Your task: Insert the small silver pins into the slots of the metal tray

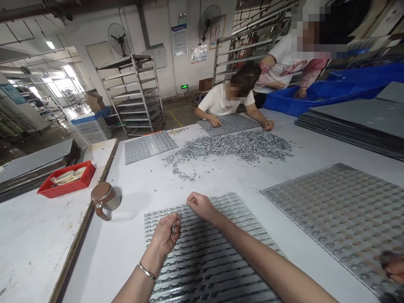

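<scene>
A grey ridged sheet [205, 252] with rows of small oval bumps lies on the white table in front of me. My left hand [166, 233], with a silver bracelet at its wrist, is over the sheet's far left part. Its fingers are curled with the thumb against them; anything in them is hidden. My right hand [201, 205] is over the sheet's far edge, also closed, its fingertips turned out of sight. Beyond both hands spreads a heap of small grey oval pieces [233, 145], with strays at its near left.
A brown-lidded mug [105, 197] stands left, near a red bin [67, 181]. Another bumpy sheet [341, 210] lies right, with part of someone's hand [394, 266] on it. Across the table a person [227, 99] works at a sheet; another stands by blue bins [290, 102].
</scene>
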Demonstrator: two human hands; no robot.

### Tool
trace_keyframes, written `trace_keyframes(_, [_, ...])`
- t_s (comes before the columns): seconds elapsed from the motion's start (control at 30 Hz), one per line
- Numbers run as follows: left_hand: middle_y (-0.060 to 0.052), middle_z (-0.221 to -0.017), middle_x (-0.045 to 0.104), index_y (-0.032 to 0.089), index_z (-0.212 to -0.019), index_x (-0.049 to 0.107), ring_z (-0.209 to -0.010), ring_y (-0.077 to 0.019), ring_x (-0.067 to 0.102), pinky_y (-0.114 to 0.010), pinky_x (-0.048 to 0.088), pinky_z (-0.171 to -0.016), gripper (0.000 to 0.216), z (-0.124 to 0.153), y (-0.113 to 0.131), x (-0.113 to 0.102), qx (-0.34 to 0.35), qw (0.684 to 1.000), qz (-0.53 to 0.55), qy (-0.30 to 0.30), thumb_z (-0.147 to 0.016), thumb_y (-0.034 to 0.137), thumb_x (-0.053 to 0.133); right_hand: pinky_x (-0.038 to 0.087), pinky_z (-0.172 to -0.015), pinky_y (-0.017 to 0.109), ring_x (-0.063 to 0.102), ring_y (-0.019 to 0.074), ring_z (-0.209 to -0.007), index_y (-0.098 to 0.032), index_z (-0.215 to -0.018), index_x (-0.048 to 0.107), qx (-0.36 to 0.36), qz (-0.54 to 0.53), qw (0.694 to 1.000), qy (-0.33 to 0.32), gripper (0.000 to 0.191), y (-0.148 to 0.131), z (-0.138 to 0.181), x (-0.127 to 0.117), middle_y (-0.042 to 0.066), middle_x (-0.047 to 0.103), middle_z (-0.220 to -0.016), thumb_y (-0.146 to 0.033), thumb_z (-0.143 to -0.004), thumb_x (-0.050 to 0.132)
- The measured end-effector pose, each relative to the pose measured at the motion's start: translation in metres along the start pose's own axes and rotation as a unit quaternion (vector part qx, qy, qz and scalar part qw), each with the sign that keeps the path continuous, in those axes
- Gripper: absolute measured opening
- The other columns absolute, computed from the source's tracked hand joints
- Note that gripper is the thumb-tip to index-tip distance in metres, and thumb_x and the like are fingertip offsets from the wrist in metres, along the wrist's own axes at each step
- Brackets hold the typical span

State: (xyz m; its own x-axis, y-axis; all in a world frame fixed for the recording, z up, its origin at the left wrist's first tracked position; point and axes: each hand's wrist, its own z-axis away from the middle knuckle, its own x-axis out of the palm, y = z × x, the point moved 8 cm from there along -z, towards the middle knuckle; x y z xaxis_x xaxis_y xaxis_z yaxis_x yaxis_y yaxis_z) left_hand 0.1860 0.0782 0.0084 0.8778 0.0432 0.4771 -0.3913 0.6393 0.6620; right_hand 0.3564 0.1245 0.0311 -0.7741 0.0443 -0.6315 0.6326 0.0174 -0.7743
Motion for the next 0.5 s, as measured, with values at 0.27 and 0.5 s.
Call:
trace_keyframes(0.27, [-0.014, -0.081, 0.071, 0.002, -0.1, 0.071, -0.065, -0.0166, 0.067, -0.025, 0.055, -0.059, 0.034, 0.01, -0.006, 0.022, -0.042, 0.997, 0.021, -0.059, -0.103, 0.027, 0.047, 0.046, -0.072, 0.026, 0.063, 0.0169, -0.077, -0.02, -0.089, 0.074, -0.115, -0.092, 0.989, 0.002, 0.015, -0.047, 0.059, -0.013, 0.002, 0.07, -0.082, -0.022, -0.09, 0.059])
trace_keyframes(0.5, [-0.016, -0.078, 0.072, 0.006, -0.085, 0.069, -0.069, -0.0211, 0.069, -0.036, 0.058, -0.073, 0.04, 0.016, -0.018, 0.034, -0.06, 0.995, 0.009, -0.085, -0.104, 0.033, 0.046, 0.043, -0.077, 0.03, 0.058, 0.0191, -0.079, -0.017, -0.082, 0.07, -0.21, 0.102, 0.969, -0.075, 0.019, -0.072, 0.07, 0.003, 0.004, 0.065, -0.08, -0.005, -0.083, 0.056])
